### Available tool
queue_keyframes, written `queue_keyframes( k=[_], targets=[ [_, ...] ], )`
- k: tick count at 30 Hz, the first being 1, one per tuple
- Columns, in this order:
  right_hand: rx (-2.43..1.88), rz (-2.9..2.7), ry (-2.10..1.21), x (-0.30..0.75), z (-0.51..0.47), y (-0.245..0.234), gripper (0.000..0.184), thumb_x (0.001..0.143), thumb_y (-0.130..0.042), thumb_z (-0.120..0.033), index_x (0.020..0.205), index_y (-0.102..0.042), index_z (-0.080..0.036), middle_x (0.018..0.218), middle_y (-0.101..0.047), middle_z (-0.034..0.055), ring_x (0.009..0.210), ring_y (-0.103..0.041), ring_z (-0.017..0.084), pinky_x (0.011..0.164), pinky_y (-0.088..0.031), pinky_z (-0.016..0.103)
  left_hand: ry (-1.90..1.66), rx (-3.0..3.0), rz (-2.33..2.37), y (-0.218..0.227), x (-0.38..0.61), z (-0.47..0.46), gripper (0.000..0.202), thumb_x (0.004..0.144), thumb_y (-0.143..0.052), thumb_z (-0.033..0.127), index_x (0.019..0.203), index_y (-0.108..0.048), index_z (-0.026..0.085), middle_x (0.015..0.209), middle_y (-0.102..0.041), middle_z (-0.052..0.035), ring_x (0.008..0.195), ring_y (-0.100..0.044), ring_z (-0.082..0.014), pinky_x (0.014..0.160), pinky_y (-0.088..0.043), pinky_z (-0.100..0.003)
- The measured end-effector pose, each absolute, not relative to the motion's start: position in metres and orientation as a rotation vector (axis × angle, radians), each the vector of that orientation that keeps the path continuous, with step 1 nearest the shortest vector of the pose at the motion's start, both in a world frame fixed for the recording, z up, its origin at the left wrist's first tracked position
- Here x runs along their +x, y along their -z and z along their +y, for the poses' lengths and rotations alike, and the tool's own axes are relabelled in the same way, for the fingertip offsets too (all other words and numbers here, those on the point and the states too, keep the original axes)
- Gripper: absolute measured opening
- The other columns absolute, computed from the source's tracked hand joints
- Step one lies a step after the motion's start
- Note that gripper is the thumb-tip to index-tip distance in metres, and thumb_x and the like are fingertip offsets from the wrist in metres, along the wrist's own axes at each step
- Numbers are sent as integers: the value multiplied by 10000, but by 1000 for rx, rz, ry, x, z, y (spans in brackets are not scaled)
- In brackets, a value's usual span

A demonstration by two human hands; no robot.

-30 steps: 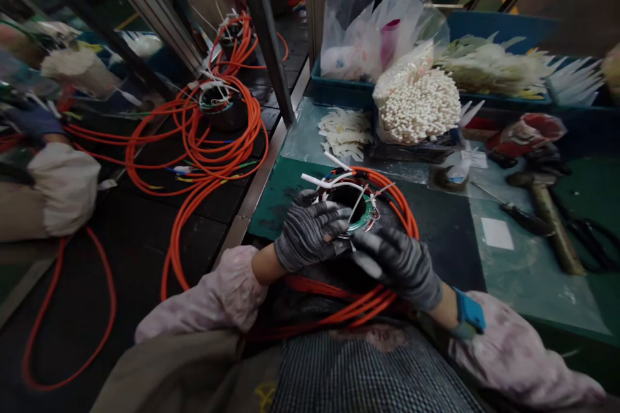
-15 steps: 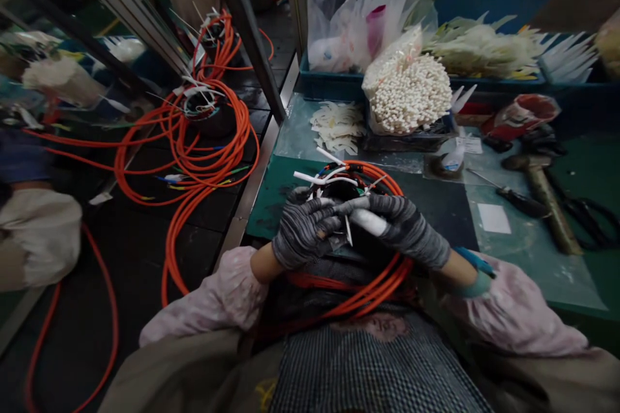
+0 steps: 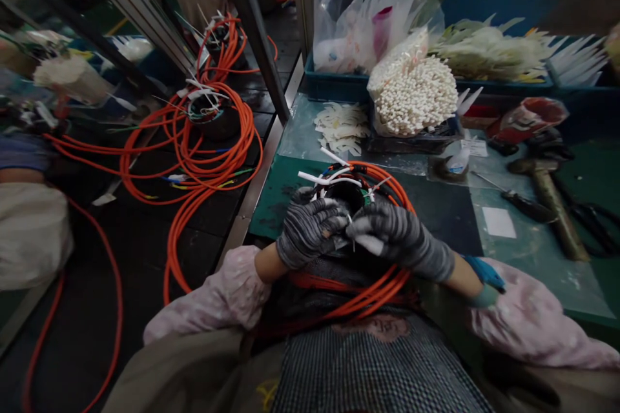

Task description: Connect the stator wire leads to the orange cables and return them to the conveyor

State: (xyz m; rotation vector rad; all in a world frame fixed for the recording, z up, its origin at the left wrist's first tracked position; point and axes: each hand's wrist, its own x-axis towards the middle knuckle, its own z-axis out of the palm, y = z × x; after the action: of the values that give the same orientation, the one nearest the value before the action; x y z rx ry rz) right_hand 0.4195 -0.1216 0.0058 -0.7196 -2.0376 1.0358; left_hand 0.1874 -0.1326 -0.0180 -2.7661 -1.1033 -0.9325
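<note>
Both my hands wear grey striped gloves and work at the middle of a coil of orange cable [image 3: 387, 197] that rests on my lap and the table edge. My left hand [image 3: 310, 231] grips the wires at the coil's near side. My right hand [image 3: 400, 239] closes on a short white sleeve [image 3: 368, 244], with its fingertips next to my left fingers. Several white-sleeved wire ends [image 3: 329, 178] stick out above my hands, and a thin white tie tail [image 3: 352, 239] hangs between them. My fingers hide part of the coil's centre.
A green work mat [image 3: 285, 206] holds a hammer [image 3: 547, 200], a screwdriver [image 3: 526, 208] and black scissors [image 3: 586, 219]. Blue crates [image 3: 334, 80] hold plastic bags and white-tipped wires. More orange cable coils [image 3: 208, 135] lie on a dark surface at left, beside a co-worker's sleeve [image 3: 29, 235].
My right hand has risen from lower on the coil to beside my left hand, and it now covers more of the white sleeve. My left hand has barely moved.
</note>
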Motion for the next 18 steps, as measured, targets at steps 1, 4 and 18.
queue_keyframes(
  k=[1, 4, 18],
  targets=[
    [-707, -2081, -984, 420, -124, -2, 133, 940, -691, -285, 1028, -788, -264, 976, -789, 46, 860, -732, 184, 815, -614, 351, 915, -2787, -1116, 18, 187, -133, 169, 946, -727, 444, 1025, -742, 295, 1060, -814, 45, 1087, -706, -199, 1196, -306, -452],
    [-825, -2055, -936, 423, -133, 10, 155, 954, -703, -356, 1074, -771, -285, 986, -776, 46, 890, -723, 213, 819, -618, 387, 898, -2810, -1163, 19, 187, -134, 157, 930, -741, 424, 1022, -739, 296, 1065, -813, 45, 1090, -710, -205, 1180, -330, -459],
    [-979, -1605, -716, 395, -108, 2, 131, 1020, -537, -313, 1016, -651, -249, 980, -735, 41, 916, -699, 189, 876, -593, 374, 1161, -2713, -1130, 26, 190, -143, 127, 963, -690, 384, 1055, -661, 302, 1103, -800, 22, 1205, -684, -236, 1214, -357, -534]
  ],
)
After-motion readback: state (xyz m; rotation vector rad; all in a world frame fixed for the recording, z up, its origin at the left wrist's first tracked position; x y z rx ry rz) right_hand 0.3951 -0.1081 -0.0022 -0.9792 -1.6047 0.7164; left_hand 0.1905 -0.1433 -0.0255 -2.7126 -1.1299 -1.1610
